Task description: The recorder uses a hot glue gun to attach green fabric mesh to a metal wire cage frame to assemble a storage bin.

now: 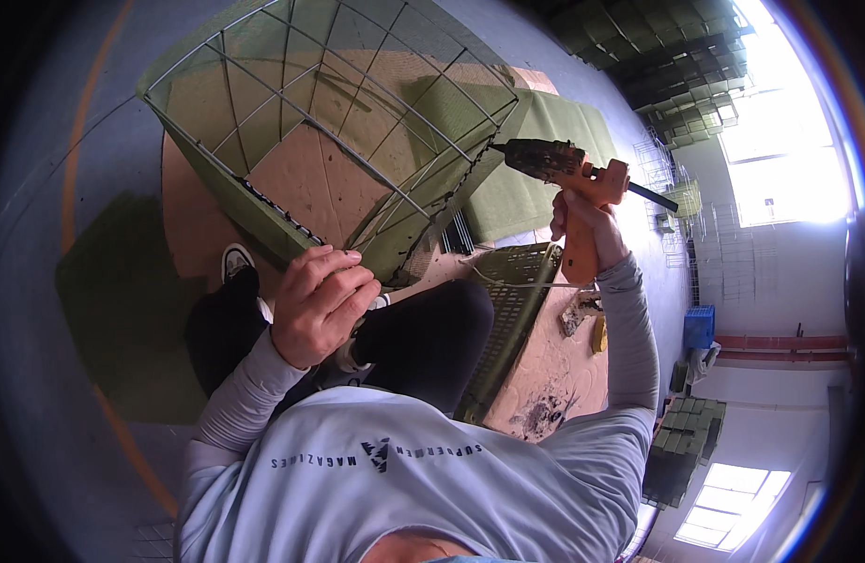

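My right hand [590,225] is wrapped round the handle of an orange hot glue gun [601,185] with a dark, dirty front and a black glue stick poking out of its back. Its nozzle points left and touches or nearly touches the edge of a wire-frame basket [284,97] lined with green mesh fabric. Black glue blobs run along the basket's edges. At the near corner, my left hand [324,302] has its fingers bent and closed over the mesh-covered edge; the fingertips are partly hidden.
Cardboard [193,220] lies under the basket. Green fabric [545,131] is spread beyond it, more [122,310] on the floor at left. An upturned green plastic crate [507,324] stands by my right knee, beside glue-stained cardboard [545,375]. Stacked green baskets [681,450] and a blue crate [699,327] are at right.
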Available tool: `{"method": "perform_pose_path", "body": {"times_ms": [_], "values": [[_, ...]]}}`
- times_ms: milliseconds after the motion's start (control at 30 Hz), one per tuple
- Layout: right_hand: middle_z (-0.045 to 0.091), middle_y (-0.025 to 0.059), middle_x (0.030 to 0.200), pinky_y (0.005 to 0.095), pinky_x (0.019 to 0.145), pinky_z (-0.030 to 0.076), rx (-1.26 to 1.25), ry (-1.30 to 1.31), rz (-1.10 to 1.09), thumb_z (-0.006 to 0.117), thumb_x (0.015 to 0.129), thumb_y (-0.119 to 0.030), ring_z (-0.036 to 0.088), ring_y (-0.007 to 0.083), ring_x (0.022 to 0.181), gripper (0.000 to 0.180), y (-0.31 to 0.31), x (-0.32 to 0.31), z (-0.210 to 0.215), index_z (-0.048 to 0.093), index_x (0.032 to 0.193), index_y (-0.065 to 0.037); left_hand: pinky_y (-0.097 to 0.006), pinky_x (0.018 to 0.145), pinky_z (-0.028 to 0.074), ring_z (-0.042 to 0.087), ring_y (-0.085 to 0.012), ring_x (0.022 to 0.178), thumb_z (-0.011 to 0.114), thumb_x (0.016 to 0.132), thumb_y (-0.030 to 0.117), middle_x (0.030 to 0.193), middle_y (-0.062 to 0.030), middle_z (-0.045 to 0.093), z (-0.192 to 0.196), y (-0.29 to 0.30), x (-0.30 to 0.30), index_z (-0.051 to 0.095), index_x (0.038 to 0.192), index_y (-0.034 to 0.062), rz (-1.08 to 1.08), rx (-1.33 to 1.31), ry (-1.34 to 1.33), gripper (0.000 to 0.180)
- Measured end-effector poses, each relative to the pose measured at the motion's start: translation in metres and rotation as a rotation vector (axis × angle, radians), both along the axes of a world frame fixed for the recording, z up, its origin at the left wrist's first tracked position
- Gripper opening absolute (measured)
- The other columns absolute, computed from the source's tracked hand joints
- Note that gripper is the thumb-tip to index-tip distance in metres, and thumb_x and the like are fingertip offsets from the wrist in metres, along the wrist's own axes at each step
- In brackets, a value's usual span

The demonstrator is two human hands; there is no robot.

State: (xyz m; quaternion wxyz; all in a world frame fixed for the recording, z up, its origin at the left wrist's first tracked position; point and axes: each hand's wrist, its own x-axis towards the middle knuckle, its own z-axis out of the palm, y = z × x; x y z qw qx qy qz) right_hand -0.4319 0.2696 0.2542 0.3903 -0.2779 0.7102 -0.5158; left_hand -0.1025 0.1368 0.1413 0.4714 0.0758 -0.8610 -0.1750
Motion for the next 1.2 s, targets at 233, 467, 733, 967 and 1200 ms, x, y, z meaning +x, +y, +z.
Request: {"method": "perform_pose_path", "body": {"times_ms": [233,467,733,967,1200], "values": [[0.055,0.0074,0.074,0.0306,0.054,0.048,0.010,-0.025,0.010,0.060,0.086,-0.017,0.056,0.0175,0.059,0.020,0.002,0.007,0.003,0.053,0.096,-0.001,-0.043,0.083,0.049,0.055,-0.0250,0.096,0.068,0.064,0.000,0.091,-0.0049,0.061,0.001,-0.002,-0.001,0.067,0.085,0.0050,-0.003,0.001,0.005,0.022],[0.055,0.0072,0.074,0.0300,0.055,0.048,0.066,-0.006,0.041,0.060,0.086,-0.017,0.056,0.0171,0.061,0.021,0.007,0.025,0.010,0.053,0.097,0.000,-0.043,0.083,0.049,0.055,-0.0252,0.096,0.068,0.063,0.000,0.092,-0.0051,0.061,0.001,-0.003,-0.001,0.067,0.086,0.0045,-0.015,0.000,0.007,0.023],[0.053,0.0080,0.080,0.0307,0.055,0.047,0.136,-0.025,0.104,0.060,0.085,-0.016,0.054,0.0172,0.066,0.034,0.015,0.035,0.015,0.049,0.113,0.000,-0.043,0.084,0.049,0.056,-0.0255,0.096,0.068,0.064,0.001,0.092,-0.0055,0.061,0.002,-0.004,0.000,0.066,0.086,0.0044,-0.019,0.007,0.005,0.023],[0.053,0.0077,0.081,0.0304,0.055,0.047,0.170,-0.027,0.187,0.059,0.085,-0.017,0.054,0.0167,0.066,0.034,0.018,0.044,0.024,0.048,0.114,-0.002,-0.043,0.084,0.048,0.056,-0.0255,0.096,0.067,0.064,0.002,0.092,-0.0057,0.062,0.000,-0.003,0.000,0.066,0.086,0.0042,-0.021,-0.002,0.001,0.022],[0.053,0.0076,0.083,0.0303,0.055,0.047,0.131,-0.015,0.122,0.060,0.085,-0.017,0.054,0.0165,0.067,0.034,0.017,0.040,0.015,0.048,0.113,-0.002,-0.043,0.084,0.048,0.055,-0.0256,0.097,0.067,0.064,0.003,0.092,-0.0057,0.062,-0.001,-0.003,0.000,0.066,0.085,0.0041,-0.014,-0.011,-0.004,0.021]]}}
